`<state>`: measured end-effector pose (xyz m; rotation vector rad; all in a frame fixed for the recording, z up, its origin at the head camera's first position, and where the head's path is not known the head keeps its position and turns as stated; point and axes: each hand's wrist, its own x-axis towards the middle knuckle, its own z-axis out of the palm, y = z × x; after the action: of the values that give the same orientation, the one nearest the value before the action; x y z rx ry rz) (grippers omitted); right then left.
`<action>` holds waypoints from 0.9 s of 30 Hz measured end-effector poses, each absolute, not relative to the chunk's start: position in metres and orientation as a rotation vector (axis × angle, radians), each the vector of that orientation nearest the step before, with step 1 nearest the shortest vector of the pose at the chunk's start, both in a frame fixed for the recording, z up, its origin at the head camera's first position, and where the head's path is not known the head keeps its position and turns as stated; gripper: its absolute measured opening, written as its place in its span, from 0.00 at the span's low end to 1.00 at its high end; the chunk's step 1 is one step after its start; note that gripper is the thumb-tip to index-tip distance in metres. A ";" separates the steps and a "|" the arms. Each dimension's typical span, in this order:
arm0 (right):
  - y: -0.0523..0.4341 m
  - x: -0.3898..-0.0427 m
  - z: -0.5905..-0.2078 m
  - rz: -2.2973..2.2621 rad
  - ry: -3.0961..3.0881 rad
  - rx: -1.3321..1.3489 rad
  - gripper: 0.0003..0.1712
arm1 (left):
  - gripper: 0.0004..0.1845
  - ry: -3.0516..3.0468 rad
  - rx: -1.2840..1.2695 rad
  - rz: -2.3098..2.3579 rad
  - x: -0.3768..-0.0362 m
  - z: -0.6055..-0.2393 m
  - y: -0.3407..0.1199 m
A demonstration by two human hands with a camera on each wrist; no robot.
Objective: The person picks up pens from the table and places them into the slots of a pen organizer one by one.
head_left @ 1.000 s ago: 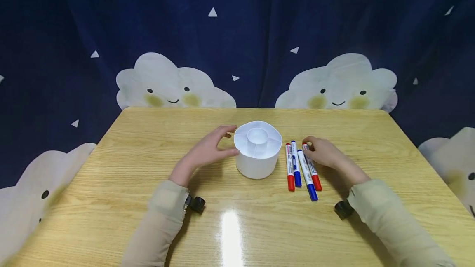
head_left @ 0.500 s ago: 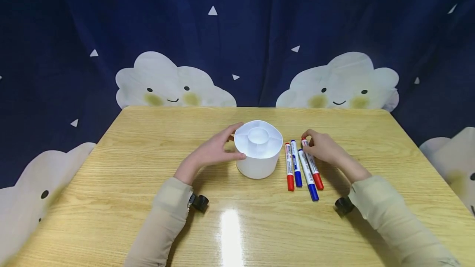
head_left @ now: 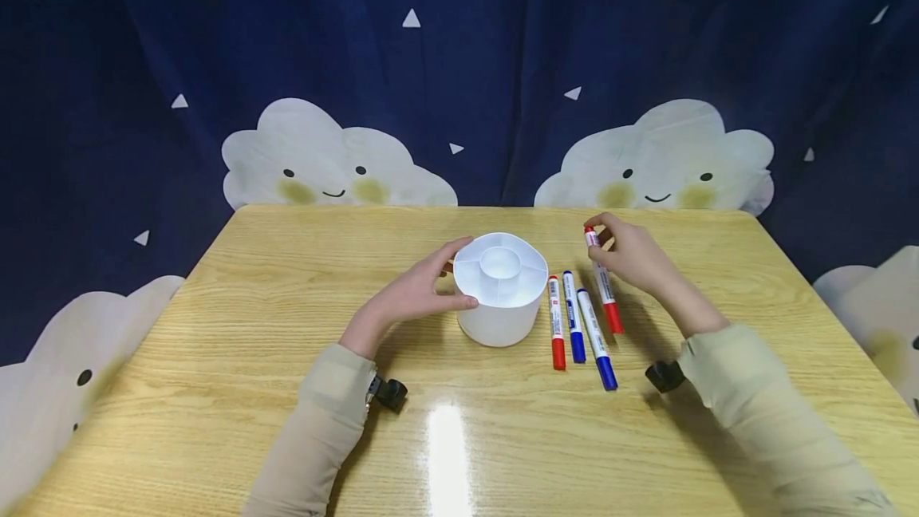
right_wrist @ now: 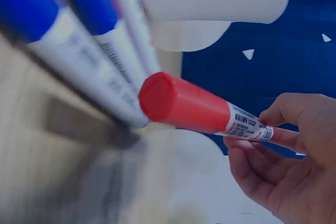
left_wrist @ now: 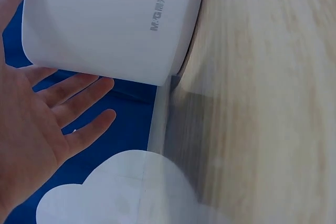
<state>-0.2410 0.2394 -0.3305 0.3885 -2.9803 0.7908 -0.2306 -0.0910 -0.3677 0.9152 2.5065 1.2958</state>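
On the wooden table [head_left: 251, 389], the left hand [head_left: 412, 294] lies against the left wall of the white round pen holder [head_left: 500, 287]. Its fingers are nearly straight and spread: the thumb lies along the near side of the wall and the other fingers reach round the far side by the rim. From the left wrist view the palm is open and the fingers [left_wrist: 79, 90] are loose beside the holder's wall [left_wrist: 110, 24]; whether they press it cannot be told.

Right of the holder, the right hand [head_left: 632, 258] is raised above the table, wrist bent, fingertips pinching the upper end of a red marker [head_left: 601, 282]. The marker hangs tilted, its red cap pointing down and toward the person, clear of the tabletop. The right wrist view shows the thumb and fingers [right_wrist: 283, 116] closed round the labelled barrel, with the red cap [right_wrist: 181, 106] nearest the camera.

Three more markers lie side by side on the table between the holder and the lifted one: a second red marker [head_left: 556, 321] just beside the holder, then a blue marker [head_left: 572, 316], then another blue marker [head_left: 594, 337].

Half a second ago the pinched marker lay flat as the rightmost of the row with the hand resting over its top; now it is lifted out of the row. The left hand has kept its place.
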 end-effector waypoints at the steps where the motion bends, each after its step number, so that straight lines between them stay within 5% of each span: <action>1: 0.238 -0.242 -0.328 0.808 -2.961 0.381 0.24 | 0.48 2.505 0.917 1.298 -0.231 -0.368 -0.091; 27: 0.198 -0.248 -0.279 0.900 -2.585 0.366 0.22 | 0.47 2.421 0.909 1.352 -0.228 -0.367 -0.091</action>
<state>-0.2477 0.1979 -0.2793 0.3662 -2.5854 0.9003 -0.2284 -0.0912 -0.3665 0.9092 2.4208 1.3517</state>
